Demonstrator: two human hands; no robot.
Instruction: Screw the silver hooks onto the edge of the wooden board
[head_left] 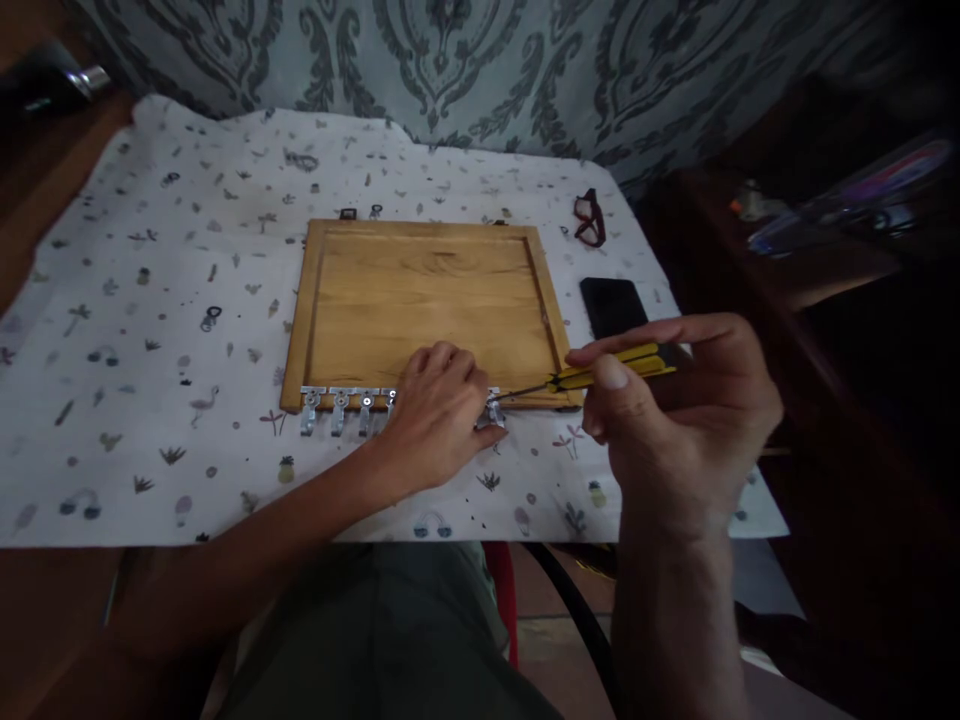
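A wooden framed board lies on the table, with a row of metal hooks along its near edge. My left hand rests over the row, fingers bent onto the board and thumb pointing right, gripping the hooks against the edge. It hides the middle of the row. In my right hand is a screwdriver with a yellow and black handle, pinched between thumb and fingers. Its thin shaft points left and its tip meets the rightmost visible hook, beside my left thumb.
A white patterned cloth covers the table. A dark phone and folded glasses lie right of the board. Small dark metal fittings show at its far edge. Wallpapered wall stands behind; dark furniture is at right.
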